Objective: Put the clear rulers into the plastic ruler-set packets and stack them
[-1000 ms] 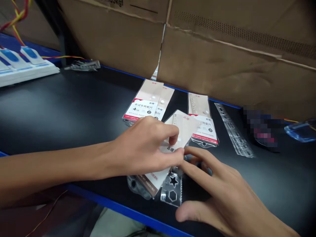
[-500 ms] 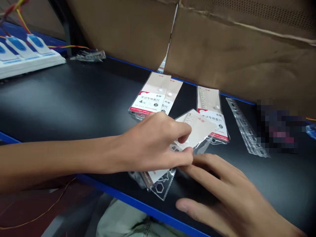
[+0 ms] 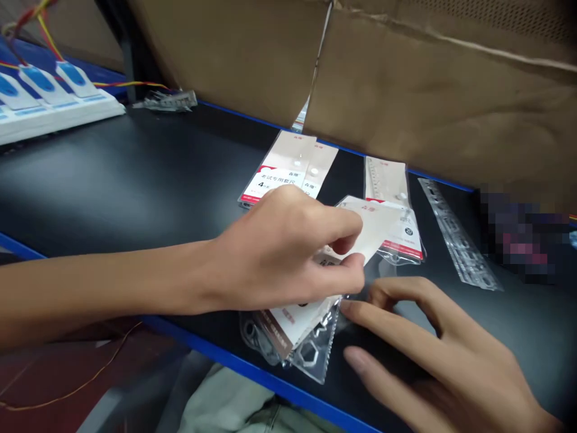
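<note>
My left hand (image 3: 288, 252) reaches in from the left, its thumb and index finger pinched on a ruler packet (image 3: 315, 310) with a pale card and clear stencil pieces at its lower end. Part of that packet is hidden beneath the hand. My right hand (image 3: 433, 343) is at the lower right with fingers apart; its index fingertip is beside the packet's clear edge. Behind my left hand lie two overlapping packets (image 3: 282, 156) with red and white labels. Another labelled packet (image 3: 387, 180) lies to the right, partly overlapped by a pale card.
A loose clear ruler (image 3: 460, 237) lies on the black table (image 3: 112, 186) at the right, near a blurred dark object (image 3: 518, 240). A white power strip (image 3: 58, 117) with plugs and a clear plastic bundle (image 3: 169, 101) are at the back left. Cardboard (image 3: 428, 102) stands behind.
My left hand has shifted slightly right and covers more of the packets behind. The held packet's clear end sits lower and further right. My right hand has moved a little right, its fingers more spread.
</note>
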`<state>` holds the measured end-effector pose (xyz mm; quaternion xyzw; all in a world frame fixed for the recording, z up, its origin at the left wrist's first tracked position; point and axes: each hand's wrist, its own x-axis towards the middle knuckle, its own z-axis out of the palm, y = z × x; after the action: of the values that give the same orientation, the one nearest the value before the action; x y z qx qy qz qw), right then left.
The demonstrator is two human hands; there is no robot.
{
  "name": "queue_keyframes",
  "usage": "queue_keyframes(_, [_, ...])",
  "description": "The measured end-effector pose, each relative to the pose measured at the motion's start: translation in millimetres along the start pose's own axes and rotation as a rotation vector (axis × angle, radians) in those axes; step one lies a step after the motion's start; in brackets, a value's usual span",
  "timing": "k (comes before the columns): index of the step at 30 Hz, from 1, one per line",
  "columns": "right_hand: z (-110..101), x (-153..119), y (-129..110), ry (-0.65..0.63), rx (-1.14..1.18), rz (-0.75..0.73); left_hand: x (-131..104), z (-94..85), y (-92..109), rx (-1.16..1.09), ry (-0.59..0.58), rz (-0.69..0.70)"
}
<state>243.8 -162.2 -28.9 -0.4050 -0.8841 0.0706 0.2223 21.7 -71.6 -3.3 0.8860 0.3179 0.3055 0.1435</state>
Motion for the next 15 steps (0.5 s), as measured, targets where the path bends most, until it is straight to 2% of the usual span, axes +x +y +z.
queue_keyframes(5, [-4,0,-3,-0.029,0.013,-0.01,3,-5.7,2,-0.013,-0.071,-0.044])
queue_keyframes(10, [-5,-2,-6,0.07,0.014,0.017,3,-8.3,3,-0.068,0.014,-0.032])
queue_keyframes(15, [-4,8,-9,-0.097,0.03,-0.006,2,-7.4,6,-0.076,-0.022,-0.056])
